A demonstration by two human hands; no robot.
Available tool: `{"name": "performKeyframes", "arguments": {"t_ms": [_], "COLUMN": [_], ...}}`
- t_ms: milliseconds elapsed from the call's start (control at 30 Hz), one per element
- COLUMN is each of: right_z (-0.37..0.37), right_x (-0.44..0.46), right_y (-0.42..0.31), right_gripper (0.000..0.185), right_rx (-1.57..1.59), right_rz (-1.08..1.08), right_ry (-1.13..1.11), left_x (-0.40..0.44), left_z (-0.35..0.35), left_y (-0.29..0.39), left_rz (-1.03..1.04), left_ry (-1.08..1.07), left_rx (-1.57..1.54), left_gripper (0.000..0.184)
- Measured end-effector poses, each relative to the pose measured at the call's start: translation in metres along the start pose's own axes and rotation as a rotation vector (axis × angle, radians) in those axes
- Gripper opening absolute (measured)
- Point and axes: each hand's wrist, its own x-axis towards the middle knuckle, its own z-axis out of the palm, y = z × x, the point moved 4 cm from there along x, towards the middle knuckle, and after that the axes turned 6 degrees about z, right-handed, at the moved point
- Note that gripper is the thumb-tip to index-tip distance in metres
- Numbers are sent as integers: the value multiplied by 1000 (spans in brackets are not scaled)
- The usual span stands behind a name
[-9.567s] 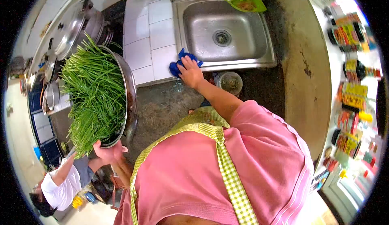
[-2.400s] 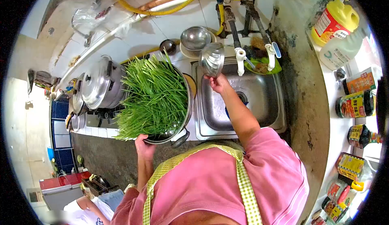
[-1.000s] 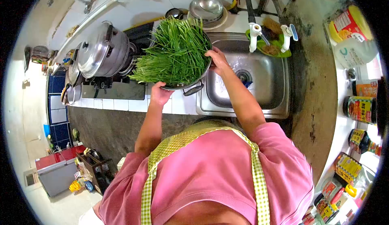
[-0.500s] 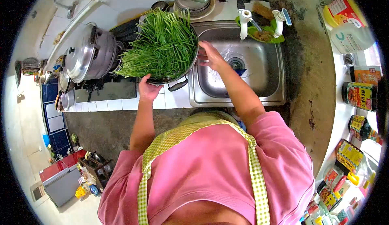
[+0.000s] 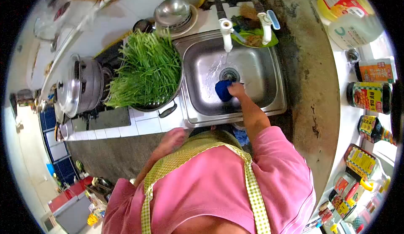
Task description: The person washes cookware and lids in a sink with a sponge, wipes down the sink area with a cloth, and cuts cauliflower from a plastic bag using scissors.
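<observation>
In the metal sink, my right hand is closed on a dark blue cloth close to the drain. My left hand, smeared by motion, hangs apart from everything in front of the counter, below the pan. A wide pan heaped with long green stalks stands on the counter to the left of the sink. A thin stream of water falls from the left white tap into the basin.
A large lidded steel pot stands on the stove at left. Stacked metal bowls sit behind the pan. A green dish lies behind the sink by the second tap. Jars and bottles line the right-hand ledge.
Both hands have let go of the pan, which now rests on the counter. My right hand has moved into the sink and taken hold of the blue cloth. My left hand has drawn back.
</observation>
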Motion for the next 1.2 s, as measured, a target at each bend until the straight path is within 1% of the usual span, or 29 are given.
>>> {"name": "performKeyframes", "arguments": {"t_ms": [33,67,100,167,200,233,300,333,367,400,433,467,500,567,600,633,700,733,767,833,867,900,967,1000,1033,1067,1100,1167,1200], "right_z": [-24,-57,-79,-92,-107,-133,-160,-163,-163,-168,-177,-172,-170,-171,-175,-167,-153,-159,-157,-148,-177,-193,-222,-241,-256,-258,-266,-277,-283], "right_x": [2,-11,-24,22,9,-13,-53,-59,-67,-87,-102,-84,-62,-24,-24,-30,-47,-73,-68,-55,-72,-79,-96,-118,-139,-133,-132,-114,-116], "right_y": [-14,-32,-46,-48,-62,-86,-114,-122,-130,-136,-140,-129,-117,-73,-73,-81,-111,-124,-119,-110,-107,-99,-100,-111,-123,-130,-133,-134,-135], "right_gripper": [24,21,19,12,11,10,15,18,21,22,24,26,26,34,39,39,37,51,51,59,64,58,52,49,46,45,35,25,20], "right_rx": [212,807,1398,1110,1285,1460,1523,1156,764,750,733,565,561,773,919,922,853,1133,1115,815,962,1054,1222,1220,1213,1251,1265,1304,1244], "right_rz": [3,139,276,-35,-53,-77,-137,-355,-546,-448,-359,-227,-244,129,-63,-70,-340,-196,-210,-196,-109,-105,-452,-572,-691,-768,-749,-654,-694], "right_ry": [163,136,99,209,136,62,-58,143,327,325,318,381,387,512,414,411,390,305,298,451,387,527,797,789,776,728,751,743,822], "left_x": [7,16,16,44,63,82,128,147,168,204,212,218,205,184,155,178,218,233,241,239,178,224,190,214,180,183,194,204,205], "left_z": [22,45,73,109,119,129,137,142,134,130,133,137,155,182,188,175,161,150,135,133,158,148,155,147,156,159,159,155,152], "left_y": [18,36,67,107,127,147,182,199,201,194,188,183,195,209,223,214,229,227,217,209,230,211,228,224,247,247,245,248,253], "left_rz": [26,95,90,121,148,140,77,179,127,327,315,300,319,245,273,279,603,673,608,329,297,184,155,237,257,264,283,332,358], "left_ry": [-94,-187,-212,-242,-107,-48,54,-194,-187,-673,-568,-463,-464,-290,-191,-185,-1352,-766,-179,-291,-4,-54,-48,-43,-174,-179,-174,-154,-145], "left_rx": [-8,-124,-259,-454,-505,-610,-674,-908,-991,-1030,-1012,-988,-989,-896,-801,-800,-986,-998,-835,-791,-780,-813,-794,-862,-735,-744,-765,-801,-813], "left_gripper": [40,39,41,49,48,64,69,68,59,55,47,40,40,30,27,27,30,30,31,33,31,26,24,24,22,22,21,20,20]}}
